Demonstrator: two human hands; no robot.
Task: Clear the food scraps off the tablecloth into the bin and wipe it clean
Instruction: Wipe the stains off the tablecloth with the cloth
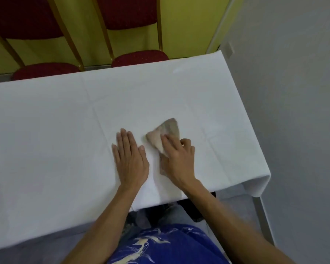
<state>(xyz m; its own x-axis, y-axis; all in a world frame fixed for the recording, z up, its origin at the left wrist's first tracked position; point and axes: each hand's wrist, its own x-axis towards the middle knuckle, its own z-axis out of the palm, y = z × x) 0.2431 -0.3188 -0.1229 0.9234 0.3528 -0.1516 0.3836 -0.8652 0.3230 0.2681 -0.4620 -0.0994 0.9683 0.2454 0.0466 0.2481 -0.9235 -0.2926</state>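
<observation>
A white tablecloth (55, 130) covers a long table that fills the middle of the head view. My left hand (130, 159) lies flat on it, palm down, fingers together and holding nothing. Just to its right, my right hand (177, 159) presses a crumpled beige wiping cloth (166, 130) onto the tablecloth; the cloth sticks out beyond my fingertips. I see no food scraps on the cloth and no bin in the frame.
Two red padded chairs with gold frames (139, 58) (44, 70) stand along the table's far edge, against a yellow wall. The table's right end (263, 180) drops off toward a grey floor. My blue shirt (166, 244) is at the near edge.
</observation>
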